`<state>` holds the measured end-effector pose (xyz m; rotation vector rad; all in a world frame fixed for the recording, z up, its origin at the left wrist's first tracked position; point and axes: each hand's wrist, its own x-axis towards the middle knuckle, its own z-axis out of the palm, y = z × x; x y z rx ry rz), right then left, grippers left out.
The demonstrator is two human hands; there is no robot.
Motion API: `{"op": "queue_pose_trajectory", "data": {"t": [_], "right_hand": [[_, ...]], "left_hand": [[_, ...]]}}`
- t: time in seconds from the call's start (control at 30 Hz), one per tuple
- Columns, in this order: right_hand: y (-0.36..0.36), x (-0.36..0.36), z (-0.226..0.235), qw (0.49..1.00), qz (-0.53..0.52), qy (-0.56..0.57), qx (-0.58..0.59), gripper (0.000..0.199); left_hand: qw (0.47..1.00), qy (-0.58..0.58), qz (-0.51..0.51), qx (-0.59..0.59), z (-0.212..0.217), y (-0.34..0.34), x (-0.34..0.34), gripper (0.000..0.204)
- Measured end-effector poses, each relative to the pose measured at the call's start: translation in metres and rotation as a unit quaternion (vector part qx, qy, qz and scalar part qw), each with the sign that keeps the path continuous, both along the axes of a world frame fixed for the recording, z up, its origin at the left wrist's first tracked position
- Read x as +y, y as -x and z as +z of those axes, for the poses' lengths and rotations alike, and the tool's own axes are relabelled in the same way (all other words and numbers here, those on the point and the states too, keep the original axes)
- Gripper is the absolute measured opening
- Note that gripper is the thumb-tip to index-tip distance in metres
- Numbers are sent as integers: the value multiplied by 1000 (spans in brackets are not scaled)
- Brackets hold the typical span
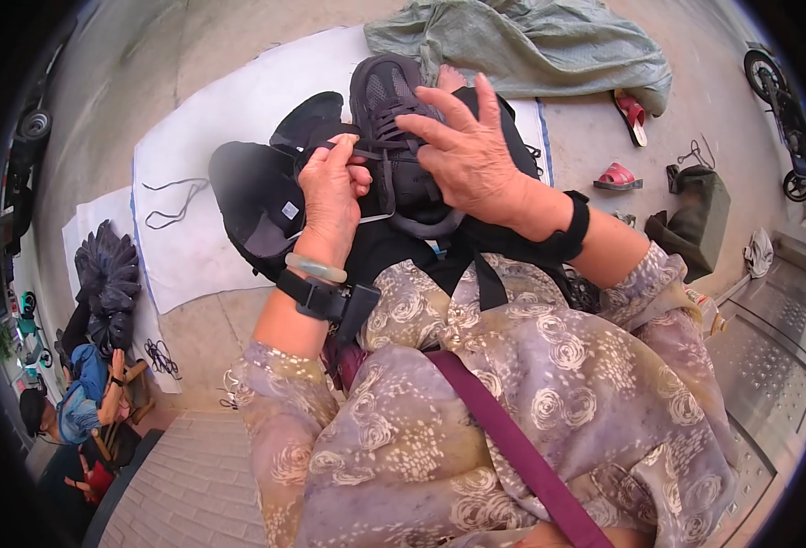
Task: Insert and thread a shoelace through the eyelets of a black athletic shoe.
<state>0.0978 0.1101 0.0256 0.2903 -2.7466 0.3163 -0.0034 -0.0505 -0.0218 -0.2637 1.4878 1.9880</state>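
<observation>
A dark grey sneaker (387,82) rests on my lap with its toe pointing away from me. My left hand (331,187) pinches a dark shoelace (371,149) between thumb and fingertips, just left of the sneaker's tongue. Over the right side of the laces is my right hand (472,157), its fingers spread apart. Whether its thumb touches a lace is hidden. Beside my left hand, more black shoes (252,187) lie close together, partly covered by my forearm.
A white sheet (184,137) covers the ground, with a loose lace (176,203) on it. Grey-green cloth (521,41) is bunched at the far side. Red sandals (619,176) and a dark green bag (700,215) lie right. Another person (83,397) sits at left beside piled dark shoes (109,279).
</observation>
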Motion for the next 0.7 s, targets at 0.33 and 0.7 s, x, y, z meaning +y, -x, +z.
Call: {"op": "queue_pose_trajectory", "data": {"t": [0.33,0.7], "right_hand": [[-207,167,-28,969,-238,-19,-62,7],[-67,67,-23,975,-76,197,-64,48]], "left_hand": [[997,14,67,40,-4,10,-15,9],[708,288,-68,642,35,-8,6,28]]}}
